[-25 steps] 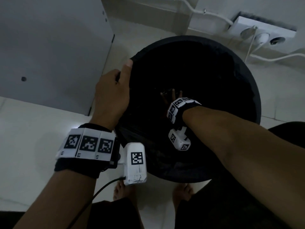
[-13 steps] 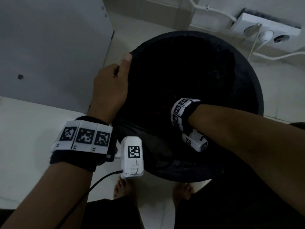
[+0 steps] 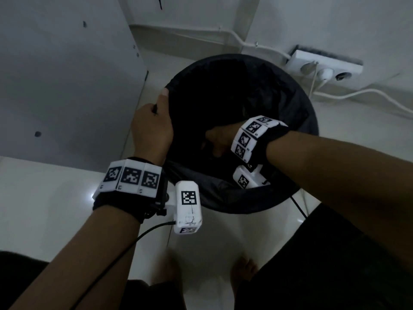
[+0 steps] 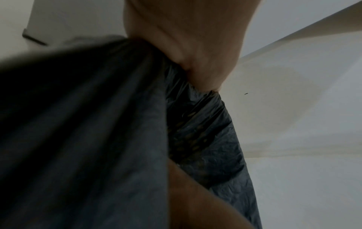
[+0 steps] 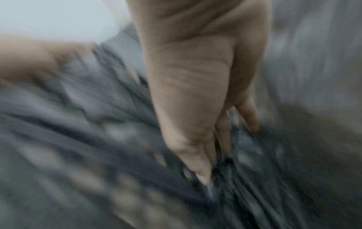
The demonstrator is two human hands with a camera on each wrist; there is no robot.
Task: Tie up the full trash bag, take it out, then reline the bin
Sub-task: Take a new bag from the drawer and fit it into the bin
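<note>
A round black bin [image 3: 311, 121] stands on the pale floor, lined with a black trash bag [image 3: 223, 194] whose edge folds over the rim. My left hand [image 3: 154, 128] grips the bag's edge at the bin's left rim, thumb inside and fingers outside. In the left wrist view the bag [image 4: 88, 124] bunches under the left hand [image 4: 195, 46]. My right hand [image 3: 216, 140] is inside the bin's mouth near the front. In the blurred right wrist view its fingers [image 5: 195, 108] point down fairly straight, tips touching the crinkled bag [image 5: 78, 139]. The bin's bottom is too dark to see.
A grey cabinet [image 3: 62, 74] stands close on the bin's left. A white power strip [image 3: 324, 66] with a plug and a white cable [image 3: 357, 95] lies on the floor behind the bin at the right. My bare feet [image 3: 243, 271] are just in front of the bin.
My right hand has risen from deep inside the bin to near its mouth. The left hand has kept its grip on the rim.
</note>
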